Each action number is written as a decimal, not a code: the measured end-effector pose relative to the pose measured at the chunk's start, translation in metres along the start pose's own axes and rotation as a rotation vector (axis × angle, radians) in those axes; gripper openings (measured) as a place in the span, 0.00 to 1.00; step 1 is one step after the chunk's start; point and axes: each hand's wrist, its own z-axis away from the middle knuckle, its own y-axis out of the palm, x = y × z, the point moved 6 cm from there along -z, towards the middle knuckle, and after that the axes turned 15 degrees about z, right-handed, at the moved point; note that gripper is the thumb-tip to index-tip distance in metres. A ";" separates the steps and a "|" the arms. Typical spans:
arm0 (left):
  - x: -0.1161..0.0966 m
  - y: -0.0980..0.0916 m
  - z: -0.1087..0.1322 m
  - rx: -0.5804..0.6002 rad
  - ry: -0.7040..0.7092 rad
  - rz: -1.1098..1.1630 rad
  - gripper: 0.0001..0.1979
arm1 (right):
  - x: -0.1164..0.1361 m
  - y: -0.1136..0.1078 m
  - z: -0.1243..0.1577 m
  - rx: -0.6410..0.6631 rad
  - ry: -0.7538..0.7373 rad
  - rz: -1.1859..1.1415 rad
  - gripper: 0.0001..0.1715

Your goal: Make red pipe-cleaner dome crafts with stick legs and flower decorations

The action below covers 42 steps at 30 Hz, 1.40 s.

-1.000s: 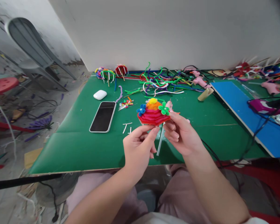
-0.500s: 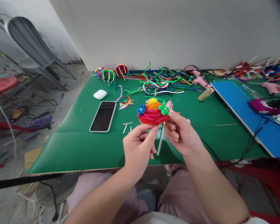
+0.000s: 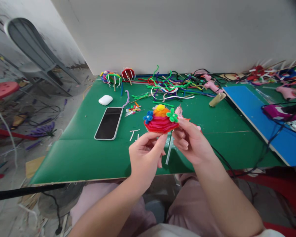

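Note:
A dome of coiled pipe cleaners [image 3: 161,123], red at the rim, then pink, orange and yellow at the top, is held up above the table. A blue flower [image 3: 148,117] and a green flower [image 3: 172,115] sit on its sides. My left hand [image 3: 148,154] pinches its lower rim from below. On the right edge, beneath the green flower, my right hand [image 3: 191,140] grips it between thumb and fingers. Behind the hands, a clear glue stick [image 3: 169,153] points down from a pink glue gun [image 3: 179,112], mostly hidden by the right hand.
A phone [image 3: 109,123] and a white earbud case [image 3: 106,100] lie on the green table [image 3: 71,158]. Loose pipe cleaners [image 3: 166,87] and cables are heaped at the back. To the right are a cardboard tube [image 3: 217,99] and a blue board [image 3: 256,125]. Two finished-looking domes [image 3: 128,75] stand back left.
The pipe-cleaner dome has shifted very slightly left and down, with both hands still on it. Nothing else has visibly moved.

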 end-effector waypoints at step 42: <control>-0.001 0.000 -0.001 -0.040 -0.029 -0.081 0.09 | 0.000 -0.005 0.000 -0.079 0.022 0.054 0.17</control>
